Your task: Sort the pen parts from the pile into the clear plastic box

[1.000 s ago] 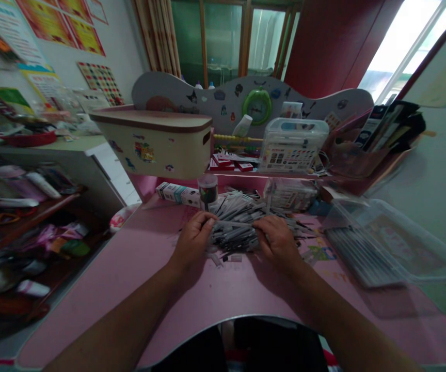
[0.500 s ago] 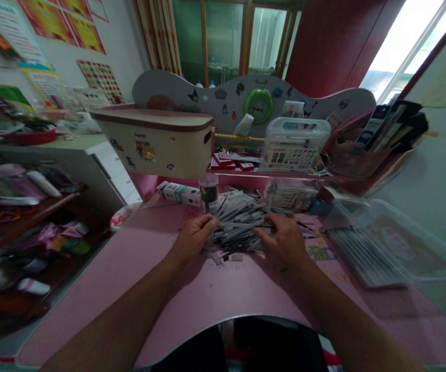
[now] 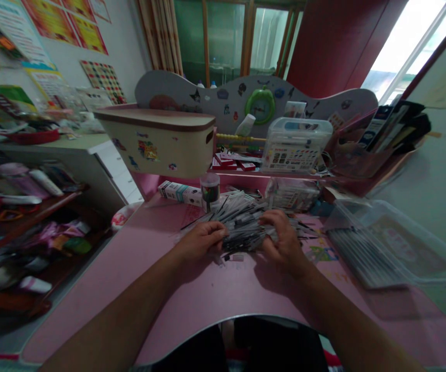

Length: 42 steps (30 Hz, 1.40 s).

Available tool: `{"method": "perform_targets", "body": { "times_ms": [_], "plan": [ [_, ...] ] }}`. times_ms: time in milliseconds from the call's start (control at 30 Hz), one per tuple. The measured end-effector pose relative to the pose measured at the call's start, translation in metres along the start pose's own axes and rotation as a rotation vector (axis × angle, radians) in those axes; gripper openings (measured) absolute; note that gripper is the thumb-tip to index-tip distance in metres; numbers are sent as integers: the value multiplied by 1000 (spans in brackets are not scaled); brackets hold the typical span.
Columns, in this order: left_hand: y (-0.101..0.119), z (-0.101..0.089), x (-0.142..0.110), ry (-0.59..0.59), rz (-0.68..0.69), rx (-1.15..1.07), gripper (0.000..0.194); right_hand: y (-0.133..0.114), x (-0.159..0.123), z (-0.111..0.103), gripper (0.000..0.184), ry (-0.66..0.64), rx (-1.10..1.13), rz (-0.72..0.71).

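A loose heap of thin grey-and-black sticks, possibly pen refills (image 3: 242,219), lies on the pink desk (image 3: 138,274). My left hand (image 3: 202,242) presses in from the heap's near left side, fingers curled over the sticks. My right hand (image 3: 285,242) comes from the right, fingers bunched around a handful. Between the two hands, the sticks form a tight bundle, partly hidden by my fingers. Small pale scraps lie by the heap's near edge (image 3: 237,257).
A clear plastic tray (image 3: 385,243) holding rows of similar sticks stands to the right. Behind the heap are a small clear jar (image 3: 209,192), a white-and-teal box (image 3: 179,193), and a clear bag (image 3: 291,194). A cream storage box (image 3: 155,144) stands beyond.
My right hand has moved left, closer to my left hand. The fingers of both hands have drawn together around a bundle of sticks. The view has shifted slightly.
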State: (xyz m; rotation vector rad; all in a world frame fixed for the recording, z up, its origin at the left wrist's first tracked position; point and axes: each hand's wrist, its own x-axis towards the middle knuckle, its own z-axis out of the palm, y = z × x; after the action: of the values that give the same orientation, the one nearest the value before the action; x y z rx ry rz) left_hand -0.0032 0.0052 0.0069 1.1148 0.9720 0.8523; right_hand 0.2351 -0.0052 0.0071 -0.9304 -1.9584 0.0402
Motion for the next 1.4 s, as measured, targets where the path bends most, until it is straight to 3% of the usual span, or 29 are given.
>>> {"method": "perform_targets", "body": {
  "times_ms": [133,200,367,567,733,933,1233,1400],
  "plan": [
    [0,-6,1,-32,-40,-189,25,-4,2,-10,45,191,4,36],
    [5,-9,3,15,12,-279,24,-4,2,-10,40,206,-17,56],
    [12,-12,5,16,85,-377,33,-4,-1,2,15,-75,-26,28],
    [5,-14,8,9,123,-323,35,-23,-7,23,4,-387,-33,-37],
    [1,-13,7,1,104,-302,31,-38,-13,40,11,-450,-119,-133],
    [-2,-7,4,12,77,-338,24,-35,-16,51,5,-508,-184,-190],
    [-2,-5,1,6,46,-366,26,-37,-16,52,12,-462,-66,-154],
    [-3,-3,1,4,59,-296,22,-28,-3,34,16,-274,77,-39]
  ]
}}
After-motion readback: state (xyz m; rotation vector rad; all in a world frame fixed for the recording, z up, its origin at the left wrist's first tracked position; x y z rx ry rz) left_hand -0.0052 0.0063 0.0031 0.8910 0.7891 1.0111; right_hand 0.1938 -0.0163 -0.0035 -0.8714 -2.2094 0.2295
